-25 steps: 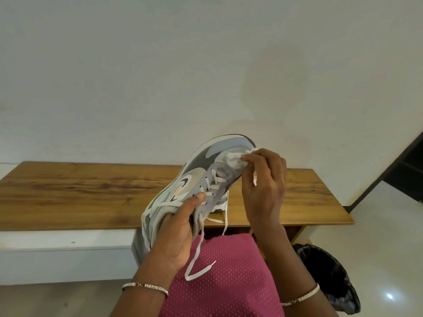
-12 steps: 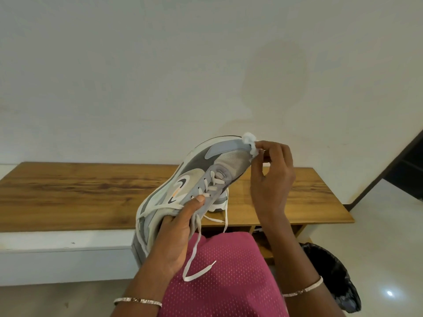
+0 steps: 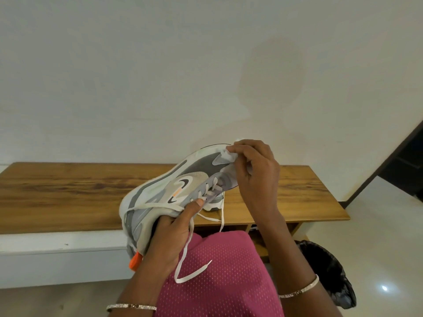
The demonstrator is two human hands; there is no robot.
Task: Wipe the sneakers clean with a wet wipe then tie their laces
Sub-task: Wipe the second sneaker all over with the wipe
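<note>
White wall point(image 3: 160, 76) fills most of the view, with a long wooden tabletop point(image 3: 68, 193) running along its foot and pale floor point(image 3: 389, 243) to the right. Beside the tabletop's right end stands a bin lined with a black bag point(image 3: 329, 271). A pink mesh garment point(image 3: 217, 277) covers the person's lap. Above the lap, a grey and white sneaker point(image 3: 174, 191) is held off the tabletop, toe tilted up and away. The left hand point(image 3: 169, 234) grips it at the collar, thumb pressed by the eyelets. The right hand point(image 3: 254, 172) pinches a crumpled wet wipe point(image 3: 229, 154) against the toe. Loose white laces point(image 3: 190, 266) dangle over the lap. Thin bracelets circle both wrists.
</note>
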